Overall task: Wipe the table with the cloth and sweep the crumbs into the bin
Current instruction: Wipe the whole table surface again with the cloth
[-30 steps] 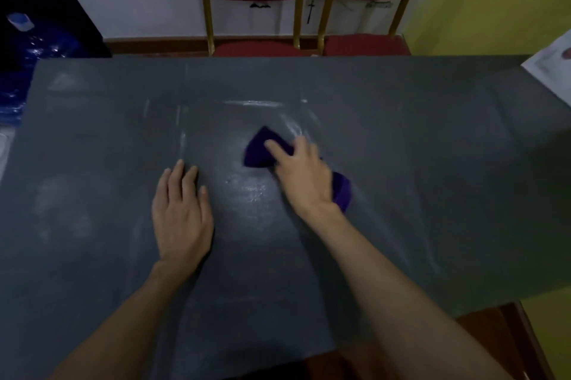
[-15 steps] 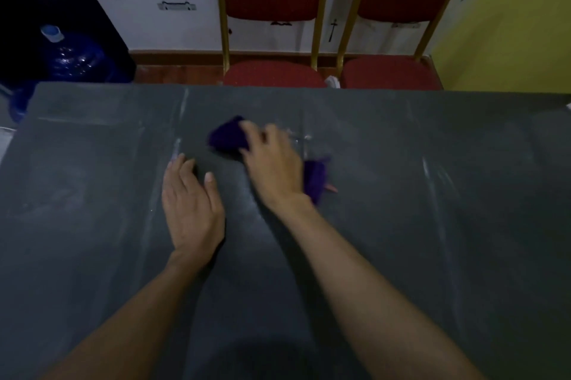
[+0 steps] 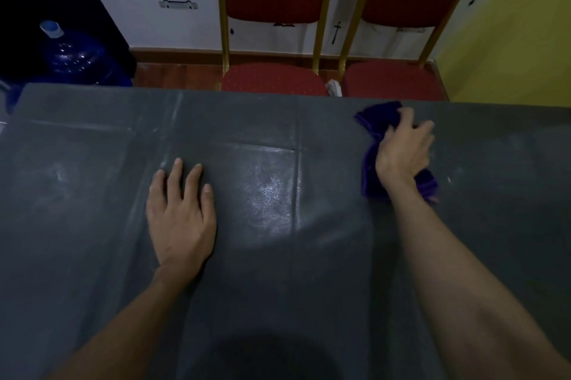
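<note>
The purple cloth (image 3: 375, 132) lies on the dark grey desk (image 3: 92, 225), close to its far edge and in front of the right one of the two red chairs (image 3: 392, 80). The right hand (image 3: 404, 151) lies on top of the cloth and presses it onto the desk. Its fingers are bent and curl over the far end of the cloth, so the hand grips it. One part of the cloth shows beyond the fingertips, toward the chairs, and another part shows near the wrist, on the side toward the person. The long axis of the cloth runs from the far edge of the desk toward the person, a little slanted; the far end points toward the gap between the two chairs.

The left hand (image 3: 180, 219) rests flat on the desk, palm down, fingers straight and a little apart, holding nothing. It is well apart from the cloth, to the left of it and nearer the person. Between this hand and the cloth the desk has a shiny patch (image 3: 268, 191).
</note>
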Tool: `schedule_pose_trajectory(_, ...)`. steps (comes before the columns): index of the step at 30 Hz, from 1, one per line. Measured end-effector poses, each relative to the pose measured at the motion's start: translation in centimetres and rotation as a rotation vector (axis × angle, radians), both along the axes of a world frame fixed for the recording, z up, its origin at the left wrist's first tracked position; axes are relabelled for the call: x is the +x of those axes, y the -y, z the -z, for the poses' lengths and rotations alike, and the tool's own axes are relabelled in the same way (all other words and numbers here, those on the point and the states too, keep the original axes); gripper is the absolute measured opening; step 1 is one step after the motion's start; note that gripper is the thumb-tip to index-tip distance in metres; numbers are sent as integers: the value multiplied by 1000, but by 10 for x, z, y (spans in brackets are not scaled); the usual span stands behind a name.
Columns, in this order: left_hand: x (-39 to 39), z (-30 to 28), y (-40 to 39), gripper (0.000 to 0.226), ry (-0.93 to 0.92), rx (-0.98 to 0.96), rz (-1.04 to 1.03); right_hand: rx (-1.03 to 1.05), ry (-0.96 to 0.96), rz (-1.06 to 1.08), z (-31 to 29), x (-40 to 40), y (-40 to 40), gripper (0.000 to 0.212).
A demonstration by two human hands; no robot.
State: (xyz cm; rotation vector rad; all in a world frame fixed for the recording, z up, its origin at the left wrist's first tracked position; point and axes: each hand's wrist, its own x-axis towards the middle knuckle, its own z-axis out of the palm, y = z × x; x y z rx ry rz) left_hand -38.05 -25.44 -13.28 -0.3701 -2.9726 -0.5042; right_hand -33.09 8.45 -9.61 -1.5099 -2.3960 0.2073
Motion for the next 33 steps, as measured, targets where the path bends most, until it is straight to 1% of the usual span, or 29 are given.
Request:
schedule_pose_trajectory(1, 1, -1, -1, 50, -3, 2, -3, -6, -89, 18, -3, 2, 9, 34)
schedule_pose_trajectory(2, 1, -2, -1, 50, -9, -1, 0, 4, -178, -48, -6, -3, 24, 35)
schedule_pose_trajectory(3, 1, -2, -1, 50, -15, -7, 4, -13, -240, -174, -10, -11, 44, 37)
schedule_pose_trajectory(4, 0, -1, -1, 51, -13, -9, 7, -47, -262, -329, -13, -22, 66, 38)
schedule_pose_trajectory(5, 1, -1, -1, 51, -4, -8, 6, -57, -231, -497, -14, -35, 86, 40)
schedule_pose_trajectory(7, 2, -2, -1, 51, 10, -5, -1, 34, -51, -810, -8, -61, 117, 43)
schedule_pose_trajectory(8, 2, -2, 0, 52, 11, -10, 0, 70, 60, -910, -5, -72, 122, 46)
schedule_pose_trajectory(9, 2, -3, 0, 52, 8, -14, 4, 91, 128, -949, 0, -81, 118, 47)
schedule_pose_trajectory(10, 2, -3, 0, 52, 5, -11, 9, 112, 155, -939, 3, -86, 105, 48)
schedule_pose_trajectory(11, 2, -3, 0, 52, -2, -4, 12, 135, 147, -881, 5, -87, 86, 46)
schedule_pose_trajectory(12, 2, -3, 0, 51, -11, 2, 13, 143, 127, -784, 6, -84, 62, 41)
schedule_pose_trajectory(14, 3, -4, 0, 51, -10, 8, 10, 180, 141, -521, 8, -61, 7, 35)
schedule_pose_trajectory(17, 2, -4, -2, 50, 16, 14, -2, 193, 212, -231, 11, 3, -51, 37)
schedule_pose_trajectory(20, 2, -4, -2, 49, 35, 11, 2, 134, 164, -38, 11, 70, -53, 36)
schedule_pose_trajectory(22, 2, -5, -2, 48, 58, 9, 4, 82, 36, 67, 5, 95, -29, 35)
schedule_pose_trajectory(23, 2, -6, -2, 47, 71, 11, 4, 86, -44, 37, 1, 100, -8, 35)
schedule_pose_trajectory(24, 2, -7, -3, 46, 79, 16, 4, 88, -104, -57, -5, 99, 18, 37)
schedule_pose_trajectory(25, 2, -7, -3, 45, 79, 22, 4, 88, -116, -200, -9, 95, 46, 40)
schedule_pose_trajectory(26, 3, -8, -3, 45, 76, 28, 7, 77, -82, -370, -11, 89, 74, 41)
schedule_pose_trajectory(28, 4, -9, -3, 46, 71, 41, 12, -30, -11, -682, -7, 78, 126, 38)
schedule_pose_trajectory(29, 4, -9, -2, 46, 69, 47, 13, -32, 58, -798, -1, 75, 145, 37)
schedule_pose_trajectory(30, 3, -10, -2, 46, 67, 52, 16, 35, 115, -869, 3, 74, 155, 39)
schedule_pose_trajectory(31, 3, -9, 0, 46, 65, 58, 22, 61, 145, -865, 4, 76, 151, 43)
schedule_pose_trajectory(32, 3, -9, 1, 46, 62, 64, 29, 80, 157, -783, 3, 81, 138, 42)
schedule_pose_trajectory(33, 2, -8, 1, 45, 56, 70, 37, 70, 167, -655, 4, 88, 118, 38)
